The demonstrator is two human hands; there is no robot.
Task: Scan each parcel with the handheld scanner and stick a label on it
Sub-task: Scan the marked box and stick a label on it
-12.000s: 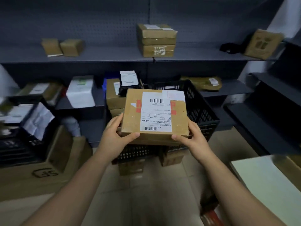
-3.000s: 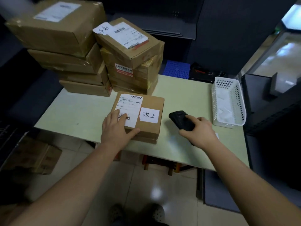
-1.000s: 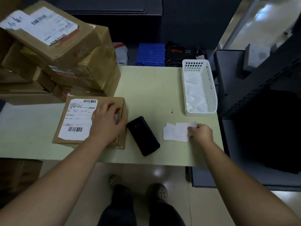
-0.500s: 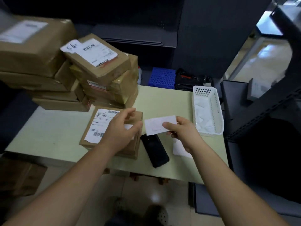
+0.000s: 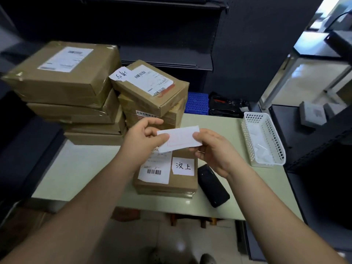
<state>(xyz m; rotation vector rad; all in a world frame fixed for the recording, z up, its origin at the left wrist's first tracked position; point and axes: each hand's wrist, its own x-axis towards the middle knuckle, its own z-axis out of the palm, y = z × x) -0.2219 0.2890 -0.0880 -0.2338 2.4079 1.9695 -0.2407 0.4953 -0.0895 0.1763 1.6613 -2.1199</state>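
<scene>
Above the table (image 5: 80, 168), your left hand (image 5: 141, 141) and right hand (image 5: 215, 149) each pinch one end of a white label (image 5: 180, 138), held over the parcel (image 5: 171, 180) and covering its far part. Black scanner (image 5: 212, 184) lies flat just right of the parcel, touching neither hand. Two stacks of taped boxes (image 5: 66, 88) stand behind it. Table top pale green; dark shelving (image 5: 171, 35) beyond. White basket (image 5: 274, 140) at the table's right edge holds white paper slips (image 5: 261, 149).

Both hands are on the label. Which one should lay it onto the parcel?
Probably left: the left hand pinches the label directly above the parcel; the right hand sits off toward the scanner.
</scene>
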